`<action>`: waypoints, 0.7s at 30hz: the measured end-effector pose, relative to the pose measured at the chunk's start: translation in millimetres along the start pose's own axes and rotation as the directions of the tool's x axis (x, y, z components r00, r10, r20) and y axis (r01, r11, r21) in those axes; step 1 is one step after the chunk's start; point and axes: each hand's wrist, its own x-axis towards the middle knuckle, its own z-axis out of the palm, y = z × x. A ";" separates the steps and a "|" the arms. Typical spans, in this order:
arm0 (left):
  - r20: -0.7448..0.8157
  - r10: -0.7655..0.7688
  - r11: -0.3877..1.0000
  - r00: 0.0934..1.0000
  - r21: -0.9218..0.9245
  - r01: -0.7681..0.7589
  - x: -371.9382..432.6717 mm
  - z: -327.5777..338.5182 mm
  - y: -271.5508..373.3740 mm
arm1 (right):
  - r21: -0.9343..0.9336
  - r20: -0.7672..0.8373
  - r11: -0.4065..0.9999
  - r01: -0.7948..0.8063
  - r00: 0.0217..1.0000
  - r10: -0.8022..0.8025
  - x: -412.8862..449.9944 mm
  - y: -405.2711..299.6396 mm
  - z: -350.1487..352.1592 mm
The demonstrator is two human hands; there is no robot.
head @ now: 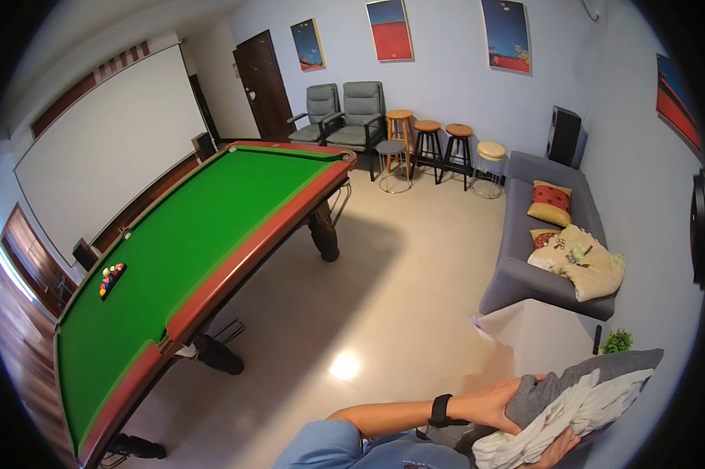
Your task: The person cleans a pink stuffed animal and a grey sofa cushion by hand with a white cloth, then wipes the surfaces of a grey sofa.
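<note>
At the lower right my left hand (493, 403), with a black band on its wrist, grips the near end of a grey cushion (613, 369). A crumpled white cloth (563, 419) lies bunched along the cushion's side. Below it, my right hand (557, 448) is partly hidden; its fingers curl around the cloth's lower side. Whether they also press on the cushion cannot be seen. Cushion and cloth are held up together, in front of a pale-covered side table (534, 334).
A pool table (211, 205) with racked balls (109, 280) stands to the left. Ahead is a grey sofa (513, 234) with patterned cushions (550, 202) and a cream blanket (581, 264). Stools (459, 132) and grey armchairs (361, 111) line the far wall. A plant (617, 340) stands beside a black remote (597, 339).
</note>
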 end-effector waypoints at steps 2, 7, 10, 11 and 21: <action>-0.064 -0.049 0.954 0.997 0.294 0.066 -3.0 -6.8 -7.6 | 0.022 -0.007 1.000 0.003 1.000 -0.003 -0.3 -9.9 6.3; -0.078 -0.055 0.997 0.995 0.042 0.058 -15.6 -3.2 -42.3 | 0.081 0.004 0.996 0.040 0.999 -0.040 -2.4 -18.7 4.4; -0.109 -0.182 0.969 0.977 -0.191 0.159 -22.5 12.2 -60.6 | 0.105 0.004 0.994 -0.042 0.999 0.042 -32.6 -4.5 10.3; -0.151 -0.274 0.933 0.950 -0.281 0.224 -24.9 21.4 -66.6 | 0.120 0.008 0.992 -0.049 0.999 0.048 -37.3 -0.1 11.6; -0.139 -0.284 0.933 0.949 -0.267 0.240 -70.4 -0.8 -56.2 | 0.398 0.016 0.774 -0.493 0.847 0.531 -90.7 29.0 13.0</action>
